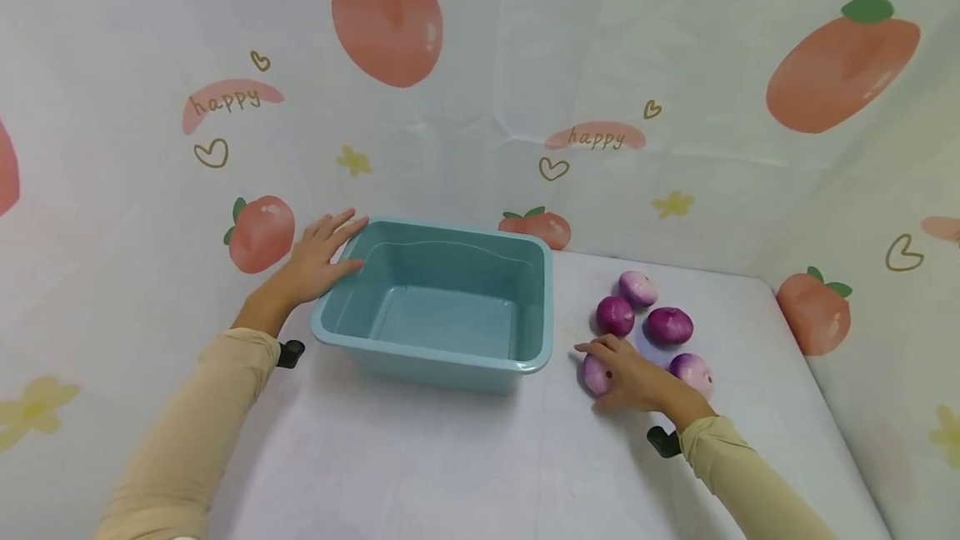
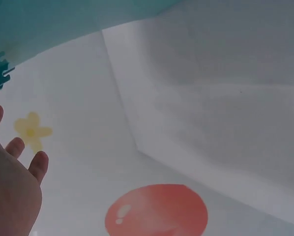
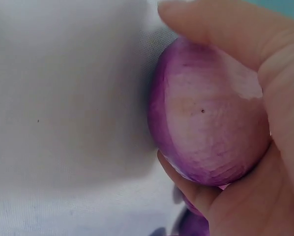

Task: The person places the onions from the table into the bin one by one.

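Observation:
A purple-and-white onion [image 3: 211,108] sits on the table between the thumb and fingers of my right hand [image 1: 636,373], which grips it from both sides. In the right wrist view the thumb lies along one side and a finger curls round the other. Further off, my left hand [image 1: 318,261] rests at the left rim of a blue-green plastic basin [image 1: 442,357], its fingers fairly straight and spread. The left wrist view catches only part of that hand [image 2: 14,187] and the underside of the basin [image 2: 78,24]. Inside the basin only its bare floor shows.
Beyond the right hand lie a dark purple onion [image 1: 615,316], a paler onion [image 1: 637,289] and another purple onion [image 1: 669,326]. One more pale onion [image 1: 692,374] is beside the right wrist. A printed cloth backdrop [image 1: 465,140] rises behind the white table [image 1: 420,457].

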Demonstrator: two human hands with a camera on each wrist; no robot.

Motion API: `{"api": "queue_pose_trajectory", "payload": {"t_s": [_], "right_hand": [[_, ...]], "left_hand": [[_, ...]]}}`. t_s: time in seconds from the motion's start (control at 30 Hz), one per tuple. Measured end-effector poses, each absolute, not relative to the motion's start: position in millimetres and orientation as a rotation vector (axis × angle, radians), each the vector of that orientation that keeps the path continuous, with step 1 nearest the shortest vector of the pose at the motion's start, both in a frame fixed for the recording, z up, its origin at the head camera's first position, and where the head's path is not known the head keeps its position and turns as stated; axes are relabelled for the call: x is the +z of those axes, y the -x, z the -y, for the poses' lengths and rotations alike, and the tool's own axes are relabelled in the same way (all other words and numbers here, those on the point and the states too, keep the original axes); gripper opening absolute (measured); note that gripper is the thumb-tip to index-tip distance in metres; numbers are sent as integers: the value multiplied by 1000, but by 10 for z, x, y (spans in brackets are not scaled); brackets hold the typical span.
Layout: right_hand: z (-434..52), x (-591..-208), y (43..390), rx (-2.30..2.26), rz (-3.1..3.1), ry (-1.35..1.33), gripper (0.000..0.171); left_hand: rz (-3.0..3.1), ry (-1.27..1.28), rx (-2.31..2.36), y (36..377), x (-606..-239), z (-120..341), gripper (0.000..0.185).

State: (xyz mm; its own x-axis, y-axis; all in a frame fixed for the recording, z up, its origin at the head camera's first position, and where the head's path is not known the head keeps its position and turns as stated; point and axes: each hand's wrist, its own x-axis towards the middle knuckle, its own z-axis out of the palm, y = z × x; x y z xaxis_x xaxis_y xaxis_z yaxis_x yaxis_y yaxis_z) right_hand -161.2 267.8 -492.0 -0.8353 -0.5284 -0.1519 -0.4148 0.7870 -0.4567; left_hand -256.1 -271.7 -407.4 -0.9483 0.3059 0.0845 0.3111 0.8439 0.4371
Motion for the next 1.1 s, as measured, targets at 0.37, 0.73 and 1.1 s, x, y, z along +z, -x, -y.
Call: {"api": "queue_pose_trajectory", "payload": {"t_s": [0.37, 0.73, 1.1], "right_hand": [[-2708, -4782, 1667, -656, -2707, 654, 85], [-2747, -4111, 1876, -815, -2800, 621, 77], [-2591, -3489, 2103, -840, -2896, 844, 74]], "left_hand": [[3048, 457, -810, 2589, -4153, 2686, 73], [3052, 434, -829, 2562, -4126, 2676, 74], [3031, 406, -860, 2548, -4130, 2676, 73]]}}
